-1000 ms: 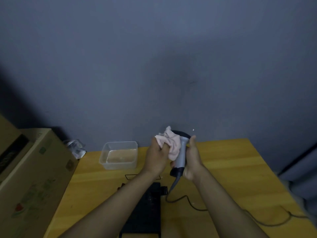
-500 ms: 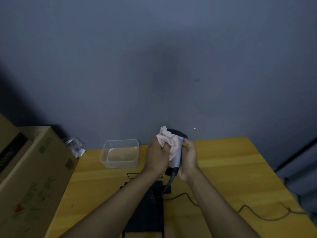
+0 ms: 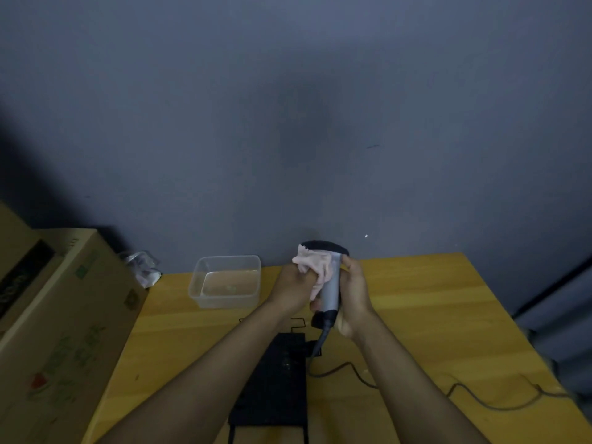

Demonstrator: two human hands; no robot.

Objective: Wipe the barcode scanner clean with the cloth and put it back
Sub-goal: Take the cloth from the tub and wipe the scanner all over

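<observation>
A cardboard box (image 3: 61, 318) fills the far left, its side printed with faded green marks and a small red watermelon slice. Just behind its upper corner, crumpled plastic wrapping (image 3: 142, 267) lies at the back edge of the wooden table (image 3: 432, 315). Next along, a clear plastic container (image 3: 226, 280) sits near the wall, well apart from the box. In front of it, nearer the camera, a black stand (image 3: 272, 386) rests on the table between the two forearms.

The left hand (image 3: 293, 291) is clenched around a bunched pink cloth (image 3: 315, 267), pressing it against the barcode scanner (image 3: 330, 283) — the cloth covers the left side of the grey handle, just below the dark head. The scanner is held upright above the table, near its back edge, head at the top. The right hand (image 3: 354, 291) grasps the handle from the other side, fingers wrapped around it. A dark cable (image 3: 464, 390) drops from the handle's base, passes the stand — then trails across the table towards the right edge.
</observation>
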